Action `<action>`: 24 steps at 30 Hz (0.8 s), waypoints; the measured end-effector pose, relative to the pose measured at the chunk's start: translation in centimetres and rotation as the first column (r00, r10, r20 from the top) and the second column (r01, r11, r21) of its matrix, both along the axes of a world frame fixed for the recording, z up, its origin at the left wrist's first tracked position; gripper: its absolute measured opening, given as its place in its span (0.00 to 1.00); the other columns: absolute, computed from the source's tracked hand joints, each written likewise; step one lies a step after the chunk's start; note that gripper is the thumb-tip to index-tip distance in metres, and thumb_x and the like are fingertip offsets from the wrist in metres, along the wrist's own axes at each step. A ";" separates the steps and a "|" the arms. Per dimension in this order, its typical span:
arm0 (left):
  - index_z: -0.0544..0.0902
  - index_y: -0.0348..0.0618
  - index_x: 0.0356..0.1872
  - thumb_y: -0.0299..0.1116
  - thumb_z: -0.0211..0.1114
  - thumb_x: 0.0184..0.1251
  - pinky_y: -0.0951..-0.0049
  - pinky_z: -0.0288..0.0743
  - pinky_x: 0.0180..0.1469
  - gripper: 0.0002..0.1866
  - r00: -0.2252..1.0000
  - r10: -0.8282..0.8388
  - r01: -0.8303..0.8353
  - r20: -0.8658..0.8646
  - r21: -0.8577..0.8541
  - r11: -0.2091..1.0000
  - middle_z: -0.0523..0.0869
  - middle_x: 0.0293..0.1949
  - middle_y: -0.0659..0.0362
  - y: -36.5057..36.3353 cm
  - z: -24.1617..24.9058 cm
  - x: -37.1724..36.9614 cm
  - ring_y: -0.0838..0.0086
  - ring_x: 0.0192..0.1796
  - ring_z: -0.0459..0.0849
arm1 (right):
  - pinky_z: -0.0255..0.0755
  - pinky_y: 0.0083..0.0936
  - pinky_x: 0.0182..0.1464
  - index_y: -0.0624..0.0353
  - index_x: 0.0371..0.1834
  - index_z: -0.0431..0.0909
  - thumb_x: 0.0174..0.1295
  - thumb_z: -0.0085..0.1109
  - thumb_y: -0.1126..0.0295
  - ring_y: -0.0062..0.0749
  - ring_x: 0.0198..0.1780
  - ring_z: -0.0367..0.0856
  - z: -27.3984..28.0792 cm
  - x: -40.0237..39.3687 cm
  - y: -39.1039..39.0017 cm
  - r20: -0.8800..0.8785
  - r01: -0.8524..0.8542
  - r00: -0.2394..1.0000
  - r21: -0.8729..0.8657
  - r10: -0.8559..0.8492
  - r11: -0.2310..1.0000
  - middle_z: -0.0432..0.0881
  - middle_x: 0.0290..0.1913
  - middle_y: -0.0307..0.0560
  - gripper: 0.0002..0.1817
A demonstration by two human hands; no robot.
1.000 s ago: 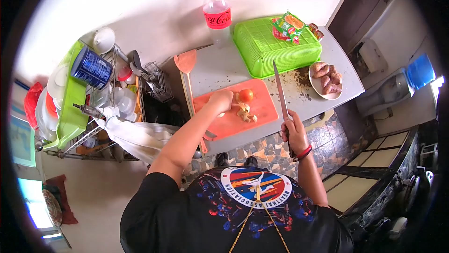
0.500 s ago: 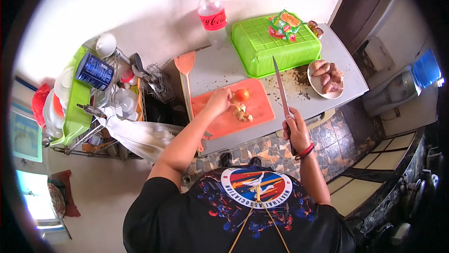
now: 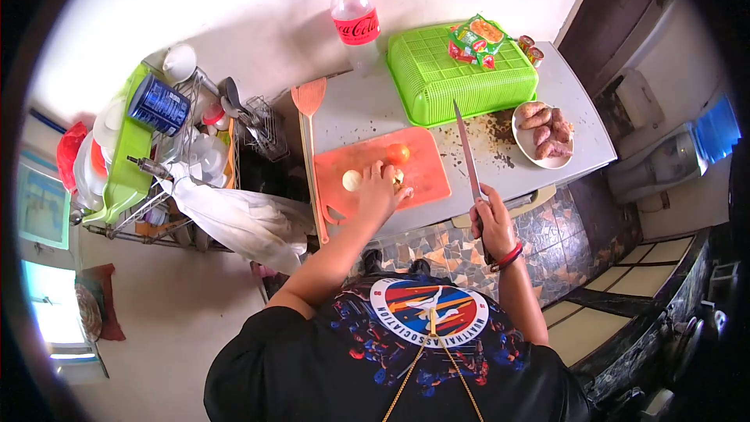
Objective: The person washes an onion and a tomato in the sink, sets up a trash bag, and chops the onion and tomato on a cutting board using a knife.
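Observation:
On the orange cutting board (image 3: 426, 180), my left hand (image 3: 379, 190) bends its fingers around some pale, knobbly pieces of ginger (image 3: 399, 177), which it partly covers. Just left of those fingers lies a pale, round piece that looks like a peeled onion (image 3: 352, 180). A red tomato (image 3: 398, 154) rests beyond the fingertips. To the right, my right hand (image 3: 494, 223) is closed around the handle of a long knife (image 3: 468, 149), its blade pointing up and away from me, over the table just right of the board.
A fly swatter (image 3: 309, 98) lies along the board's left side. Behind stand a Coca-Cola bottle (image 3: 357, 28) and an upturned green basket (image 3: 461, 78) with food packets (image 3: 477, 39) on top. A plate (image 3: 553, 161) of reddish root vegetables (image 3: 542, 133) sits right. A dish rack (image 3: 191, 102) stands left.
My left hand has moved from beside the tomato down toward me onto the ginger pieces. The pale round piece now shows on the board. My right hand still holds the knife.

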State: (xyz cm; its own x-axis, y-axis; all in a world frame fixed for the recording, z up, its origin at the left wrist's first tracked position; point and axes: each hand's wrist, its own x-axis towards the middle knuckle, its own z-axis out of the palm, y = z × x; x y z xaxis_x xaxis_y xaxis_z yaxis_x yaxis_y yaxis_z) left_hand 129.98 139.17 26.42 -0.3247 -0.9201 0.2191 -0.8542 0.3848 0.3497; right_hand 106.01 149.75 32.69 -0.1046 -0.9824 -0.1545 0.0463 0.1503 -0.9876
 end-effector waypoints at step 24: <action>0.83 0.40 0.41 0.23 0.64 0.53 0.63 0.75 0.37 0.12 0.968 -0.131 0.119 -0.216 -0.065 0.991 0.81 0.33 0.52 0.9 -2.6 -0.4 0.57 0.32 0.80 | 0.60 0.16 0.18 0.66 0.63 0.62 0.71 0.40 0.71 0.18 0.17 0.65 -1.1 -0.1 0.5 0.015 -0.161 0.987 0.080 0.160 0.984 0.69 0.25 0.40 0.19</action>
